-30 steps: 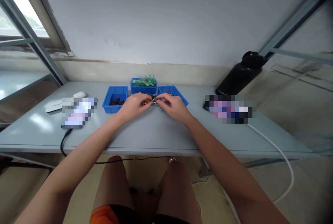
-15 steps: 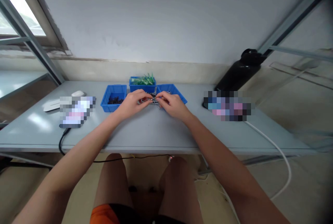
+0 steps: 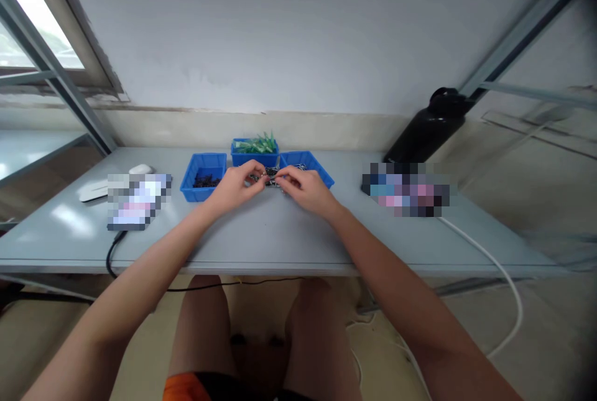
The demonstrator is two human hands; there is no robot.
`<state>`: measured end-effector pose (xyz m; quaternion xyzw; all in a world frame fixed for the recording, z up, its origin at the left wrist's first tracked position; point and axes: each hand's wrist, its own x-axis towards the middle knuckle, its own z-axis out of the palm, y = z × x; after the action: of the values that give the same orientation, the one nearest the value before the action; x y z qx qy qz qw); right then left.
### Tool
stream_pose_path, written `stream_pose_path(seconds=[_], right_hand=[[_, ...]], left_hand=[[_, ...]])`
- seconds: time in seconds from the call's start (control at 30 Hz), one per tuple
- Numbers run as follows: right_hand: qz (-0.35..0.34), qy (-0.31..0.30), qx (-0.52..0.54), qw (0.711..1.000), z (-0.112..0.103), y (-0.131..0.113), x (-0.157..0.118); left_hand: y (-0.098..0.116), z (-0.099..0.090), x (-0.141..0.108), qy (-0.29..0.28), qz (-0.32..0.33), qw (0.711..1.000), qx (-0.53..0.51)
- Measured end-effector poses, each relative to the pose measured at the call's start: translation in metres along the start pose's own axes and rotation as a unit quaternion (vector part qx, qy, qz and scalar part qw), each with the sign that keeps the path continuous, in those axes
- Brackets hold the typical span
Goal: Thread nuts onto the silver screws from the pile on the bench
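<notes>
Head view. Nearest: bare knees [image 3: 205,314] under the desk [image 3: 275,233], thin black cable [image 3: 224,285] crossing above them. On the desktop, pixelated phone [image 3: 140,202] well off to the left, white case [image 3: 140,170] just behind it; another pixelated device [image 3: 405,193] to the right.

Mid-desk: left hand [image 3: 240,184] and right hand [image 3: 305,186] face each other, fingertips close, each thumb and forefinger narrowly set. Small metal pieces [image 3: 272,182] lie between and beneath the fingertips; too small to tell whether either hand grips one.

Left bin [image 3: 186,186]: dark bits [image 3: 205,181]. Right bin [image 3: 321,174], partly behind the right hand: metal bits [image 3: 301,166]. Rear bin [image 3: 254,158]: green strips [image 3: 256,144]. Black bottle [image 3: 426,133] leans in view, far right. Pale wall [image 3: 280,34] behind.
</notes>
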<state>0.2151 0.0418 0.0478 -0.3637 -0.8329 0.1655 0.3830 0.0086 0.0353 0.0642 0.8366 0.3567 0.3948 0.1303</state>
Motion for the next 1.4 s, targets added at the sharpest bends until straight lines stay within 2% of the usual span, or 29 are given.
stream_pose_path(seconds=[0.13,0.27,0.57,0.67,1.2,1.27,1.4], right_hand=[[-0.005,-0.003,0.004,1.0,0.0,-0.001,0.001],[-0.005,-0.022,-0.003,1.0,0.001,-0.001,0.001],[0.033,0.001,-0.025,0.999,-0.011,0.0,0.002],[0.033,0.001,-0.027,0.999,-0.011,0.0,0.002],[0.025,0.006,-0.034,0.999,-0.013,0.002,0.002],[0.037,0.028,-0.045,0.998,-0.018,0.004,0.002],[0.077,0.132,-0.07,0.986,-0.034,0.017,0.002]], left_hand=[[-0.005,0.0,0.001,-0.031,0.015,0.999,0.031],[-0.005,0.0,0.001,-0.037,0.031,0.996,0.071],[-0.013,-0.015,0.003,0.001,0.053,0.994,0.1],[-0.013,-0.019,0.003,-0.003,0.058,0.994,0.097],[-0.013,-0.013,0.002,-0.014,0.063,0.993,0.104],[-0.013,-0.011,0.002,-0.02,0.046,0.993,0.107],[-0.015,-0.006,0.001,-0.074,0.02,0.99,0.115]])
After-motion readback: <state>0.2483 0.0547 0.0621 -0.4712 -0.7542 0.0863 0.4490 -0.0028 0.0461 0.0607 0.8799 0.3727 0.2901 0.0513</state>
